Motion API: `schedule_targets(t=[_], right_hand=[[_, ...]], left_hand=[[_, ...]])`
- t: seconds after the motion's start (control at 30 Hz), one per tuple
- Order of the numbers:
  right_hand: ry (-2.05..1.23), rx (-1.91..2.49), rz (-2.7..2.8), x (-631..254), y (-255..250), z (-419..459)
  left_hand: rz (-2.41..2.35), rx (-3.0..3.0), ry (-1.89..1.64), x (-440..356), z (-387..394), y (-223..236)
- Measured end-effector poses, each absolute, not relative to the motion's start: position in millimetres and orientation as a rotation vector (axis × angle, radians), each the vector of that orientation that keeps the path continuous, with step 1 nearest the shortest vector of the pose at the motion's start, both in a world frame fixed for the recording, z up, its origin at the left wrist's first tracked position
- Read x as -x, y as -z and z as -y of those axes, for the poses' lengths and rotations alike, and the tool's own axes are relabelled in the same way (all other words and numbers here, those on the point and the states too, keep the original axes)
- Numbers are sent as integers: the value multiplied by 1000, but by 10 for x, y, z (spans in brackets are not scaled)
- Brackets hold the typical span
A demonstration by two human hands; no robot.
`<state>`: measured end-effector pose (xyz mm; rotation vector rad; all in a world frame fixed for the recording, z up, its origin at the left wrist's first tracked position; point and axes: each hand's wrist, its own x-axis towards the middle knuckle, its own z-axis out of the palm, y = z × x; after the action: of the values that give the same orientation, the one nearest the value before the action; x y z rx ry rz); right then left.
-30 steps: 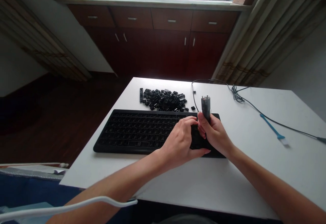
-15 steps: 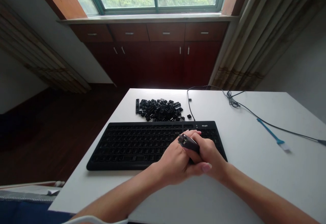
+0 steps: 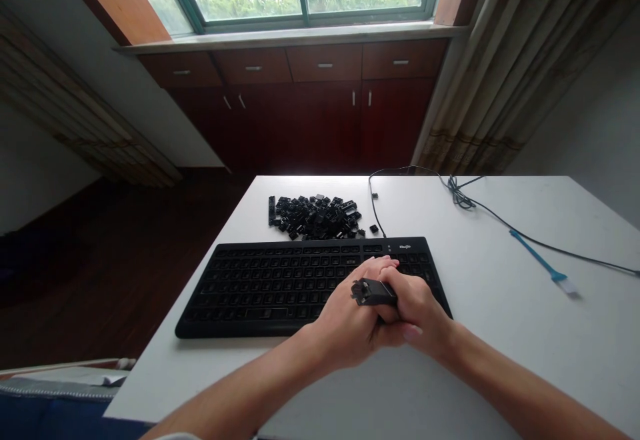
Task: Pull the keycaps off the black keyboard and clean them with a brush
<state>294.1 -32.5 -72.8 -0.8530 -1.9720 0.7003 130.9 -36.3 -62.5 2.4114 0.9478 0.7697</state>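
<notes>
Just below frame centre, our right hand [image 3: 417, 305] grips a dark tool [image 3: 377, 293], upright a second ago, now tipped leftward over our left hand [image 3: 348, 317], whose grip we cannot tell; above the keyboard [image 3: 280, 281], the tool seems momentarily idle.

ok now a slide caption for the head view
Left hand against right hand, which grips a tool over a keyboard; keycaps heaped beyond.
</notes>
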Motion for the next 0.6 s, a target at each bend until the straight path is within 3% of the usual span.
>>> schedule_targets(t=[0.4,0.6], right_hand=[[-611,696,1967,-2937,721,322],[-797,848,1887,-2923,738,307]], left_hand=[[-917,-2306,-758,-1297,365,643],[-807,-2284,-734,-1308,285,588]])
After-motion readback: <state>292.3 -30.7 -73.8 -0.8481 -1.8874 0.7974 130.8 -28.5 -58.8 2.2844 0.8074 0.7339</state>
